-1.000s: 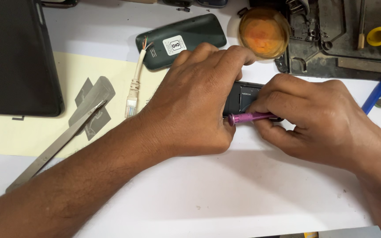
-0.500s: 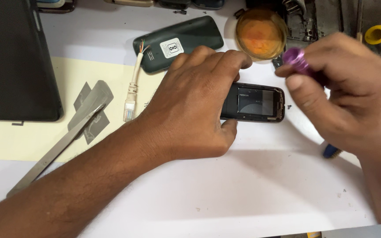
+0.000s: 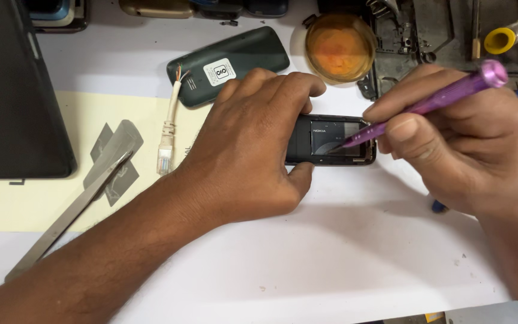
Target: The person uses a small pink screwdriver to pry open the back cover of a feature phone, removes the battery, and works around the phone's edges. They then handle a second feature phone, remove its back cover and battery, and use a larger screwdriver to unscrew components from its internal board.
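A small black phone [image 3: 337,141] lies on the white table, screen up. My left hand [image 3: 250,141] covers its left part and pins it down, thumb against the near edge. My right hand [image 3: 460,141] grips a purple screwdriver [image 3: 433,102] like a pen. Its tip rests on the phone's screen near the lower middle, with the handle slanting up to the right.
A dark green phone back cover [image 3: 229,66] lies behind my left hand, beside a white cable plug [image 3: 166,150]. An amber round dish [image 3: 340,47] stands at the back. Metal tweezers [image 3: 73,210] lie on yellow paper at left, a black device [image 3: 13,90] beyond. Tools crowd the right edge.
My right hand lifted the purple screwdriver off the phone's near edge, swung it up to the right, then brought its tip down onto the screen. My left hand stayed on the phone.
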The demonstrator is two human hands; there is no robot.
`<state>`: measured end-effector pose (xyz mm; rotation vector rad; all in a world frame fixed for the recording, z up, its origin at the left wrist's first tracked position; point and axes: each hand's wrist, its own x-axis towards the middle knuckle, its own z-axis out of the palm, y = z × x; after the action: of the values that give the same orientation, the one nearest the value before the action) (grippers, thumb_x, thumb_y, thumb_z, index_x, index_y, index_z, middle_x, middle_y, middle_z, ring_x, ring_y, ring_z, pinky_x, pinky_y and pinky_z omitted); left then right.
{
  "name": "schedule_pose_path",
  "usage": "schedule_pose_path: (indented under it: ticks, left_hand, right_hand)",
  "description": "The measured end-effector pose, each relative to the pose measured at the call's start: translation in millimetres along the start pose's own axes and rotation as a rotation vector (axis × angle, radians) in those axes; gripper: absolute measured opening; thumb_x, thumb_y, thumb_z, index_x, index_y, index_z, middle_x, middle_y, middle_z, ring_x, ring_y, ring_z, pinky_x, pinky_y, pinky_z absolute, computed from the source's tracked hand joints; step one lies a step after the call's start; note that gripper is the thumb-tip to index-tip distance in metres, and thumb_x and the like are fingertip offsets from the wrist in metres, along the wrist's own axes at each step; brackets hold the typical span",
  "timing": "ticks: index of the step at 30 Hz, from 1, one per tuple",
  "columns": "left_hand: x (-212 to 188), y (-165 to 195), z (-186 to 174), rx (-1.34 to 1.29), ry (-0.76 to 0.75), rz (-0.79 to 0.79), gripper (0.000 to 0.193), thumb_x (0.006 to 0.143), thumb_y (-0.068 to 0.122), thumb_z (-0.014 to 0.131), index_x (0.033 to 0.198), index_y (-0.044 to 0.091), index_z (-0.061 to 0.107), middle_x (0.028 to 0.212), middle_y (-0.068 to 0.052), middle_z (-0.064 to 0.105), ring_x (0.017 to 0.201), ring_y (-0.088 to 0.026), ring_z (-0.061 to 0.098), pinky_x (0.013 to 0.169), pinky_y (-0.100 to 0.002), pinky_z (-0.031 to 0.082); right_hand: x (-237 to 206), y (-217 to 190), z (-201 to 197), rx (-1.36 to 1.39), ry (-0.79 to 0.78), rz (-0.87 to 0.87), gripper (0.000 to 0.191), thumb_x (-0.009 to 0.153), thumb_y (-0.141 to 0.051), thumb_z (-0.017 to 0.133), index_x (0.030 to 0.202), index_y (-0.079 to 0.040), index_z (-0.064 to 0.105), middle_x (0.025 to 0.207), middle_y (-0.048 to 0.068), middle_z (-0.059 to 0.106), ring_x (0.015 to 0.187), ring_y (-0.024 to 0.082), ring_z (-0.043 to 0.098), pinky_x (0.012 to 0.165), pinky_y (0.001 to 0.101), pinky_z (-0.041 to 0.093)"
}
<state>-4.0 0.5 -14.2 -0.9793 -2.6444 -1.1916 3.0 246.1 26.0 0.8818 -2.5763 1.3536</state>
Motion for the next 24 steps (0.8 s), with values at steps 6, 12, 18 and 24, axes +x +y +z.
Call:
schedule_pose_path:
  ticks: [6, 12, 18, 24]
  left_hand:
    - [-0.8, -0.7, -0.4, -0.003, 0.009, 0.013, 0.075, 0.067, 0.015, 0.085, 0.132, 0.007, 0.048, 0.108, -0.009, 0.068, 0.114, -0.027, 0.057, 0.096, -0.047, 0.039]
    - [-1.0, -0.6, -0.4, -0.005, 0.013, 0.018, 0.076, 0.067, 0.015, 0.085, 0.132, 0.005, 0.048, 0.108, -0.010, 0.067, 0.114, -0.027, 0.057, 0.097, -0.047, 0.039]
    - [-1.2, -0.7, -0.2, -0.006, 0.016, 0.022, 0.075, 0.068, 0.014, 0.085, 0.132, 0.005, 0.048, 0.109, -0.010, 0.068, 0.115, -0.028, 0.057, 0.098, -0.047, 0.039]
    - [-0.8, -0.2, -0.9, -0.008, 0.011, 0.020, 0.076, 0.067, 0.014, 0.085, 0.133, 0.004, 0.048, 0.110, -0.010, 0.068, 0.116, -0.027, 0.057, 0.098, -0.047, 0.039]
  right_hand:
    - [1.5, 1.5, 2.9, -0.034, -0.079, -0.060, 0.025, 0.102, -0.018, 0.064, 0.102, 0.007, 0.068, 0.081, 0.010, 0.069, 0.067, 0.012, 0.065, 0.058, 0.0246, 0.051]
    - [2.5, 3.3, 1.6, -0.041, -0.079, -0.100, 0.027, 0.102, -0.018, 0.062, 0.102, 0.008, 0.067, 0.080, 0.011, 0.068, 0.067, 0.012, 0.065, 0.057, 0.0243, 0.050]
    - [-0.5, 3.3, -0.6, -0.054, -0.048, -0.068, 0.026, 0.103, -0.017, 0.061, 0.103, 0.008, 0.067, 0.081, 0.012, 0.068, 0.066, 0.011, 0.064, 0.052, 0.0220, 0.049]
    - [2.6, 3.4, 1.1, -0.032, -0.067, -0.088, 0.025, 0.102, -0.016, 0.062, 0.102, 0.008, 0.067, 0.081, 0.012, 0.068, 0.065, 0.011, 0.065, 0.055, 0.0234, 0.050]
